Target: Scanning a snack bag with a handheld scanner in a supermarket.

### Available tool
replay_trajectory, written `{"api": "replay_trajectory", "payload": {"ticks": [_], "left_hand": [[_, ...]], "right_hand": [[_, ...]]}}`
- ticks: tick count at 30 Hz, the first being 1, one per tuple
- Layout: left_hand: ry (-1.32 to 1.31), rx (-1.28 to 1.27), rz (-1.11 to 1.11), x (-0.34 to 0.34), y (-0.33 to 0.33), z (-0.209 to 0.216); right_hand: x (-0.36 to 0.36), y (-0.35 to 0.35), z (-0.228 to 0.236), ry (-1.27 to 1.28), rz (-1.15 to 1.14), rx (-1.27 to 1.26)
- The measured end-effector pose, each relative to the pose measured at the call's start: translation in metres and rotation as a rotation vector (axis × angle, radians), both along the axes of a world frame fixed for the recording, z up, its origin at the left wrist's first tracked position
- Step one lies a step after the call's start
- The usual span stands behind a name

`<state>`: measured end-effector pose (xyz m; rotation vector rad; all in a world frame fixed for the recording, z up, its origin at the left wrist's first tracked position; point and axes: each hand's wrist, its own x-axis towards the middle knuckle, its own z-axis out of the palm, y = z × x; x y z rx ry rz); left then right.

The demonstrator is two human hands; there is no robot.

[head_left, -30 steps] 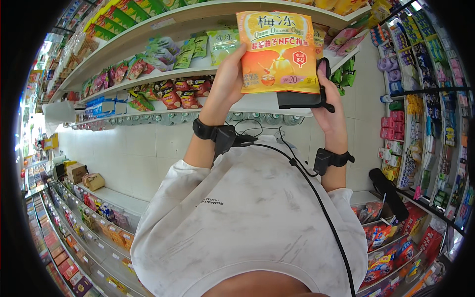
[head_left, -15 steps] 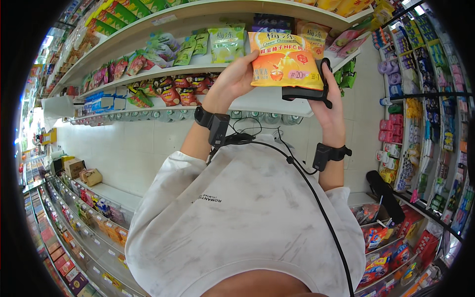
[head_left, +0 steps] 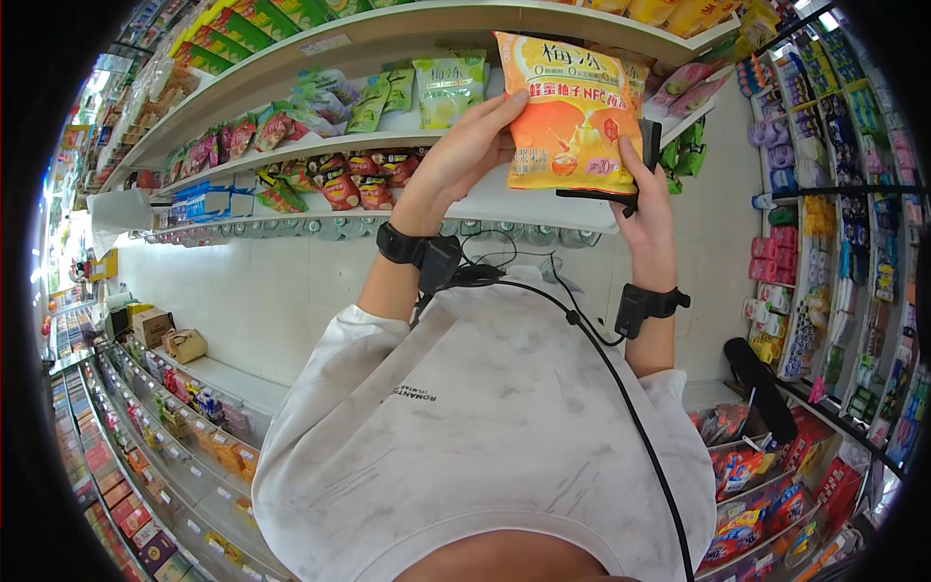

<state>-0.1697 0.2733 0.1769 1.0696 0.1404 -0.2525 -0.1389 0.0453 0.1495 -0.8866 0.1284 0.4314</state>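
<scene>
My left hand (head_left: 465,145) holds an orange snack pouch (head_left: 572,112) by its left edge, up in front of a white shelf (head_left: 524,206). My right hand (head_left: 648,209) grips a black hand-held device (head_left: 648,136) that sits just behind the pouch's right and lower edge; most of it is hidden by the pouch. Both wrists wear black bands, the left one (head_left: 412,250) and the right one (head_left: 645,306), joined by a black cable (head_left: 592,335) that runs over my white sweatshirt.
Shelves behind the pouch carry green packets (head_left: 446,87) and red snack bags (head_left: 339,184). A rack of small hanging goods (head_left: 853,194) stands at the right. Low shelves with boxed goods (head_left: 184,407) run along the left, and bins of red packets (head_left: 766,495) sit at the lower right.
The pouch has dropped slightly and shifted right, and it now covers most of the black device. Both hands moved a little to the right with it.
</scene>
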Motion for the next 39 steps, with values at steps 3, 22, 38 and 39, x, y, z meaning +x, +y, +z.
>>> {"api": "replay_trajectory", "payload": {"ticks": [3, 22, 38, 39], "left_hand": [[0.011, 0.064, -0.001, -0.003, -0.001, 0.006], [-0.419, -0.06, 0.191, -0.001, -0.041, 0.025], [0.14, -0.434, 0.057, -0.036, -0.014, 0.046], [0.155, -0.44, 0.071, -0.04, -0.013, 0.051]], "right_hand": [[-0.002, 0.001, 0.004, 0.03, -0.018, 0.014], [-0.033, 0.036, 0.056, -1.195, 0.111, -0.756], [-0.009, 0.016, 0.039, -0.243, -0.024, -0.191], [-0.012, 0.017, 0.04, -0.293, -0.023, -0.192]]}}
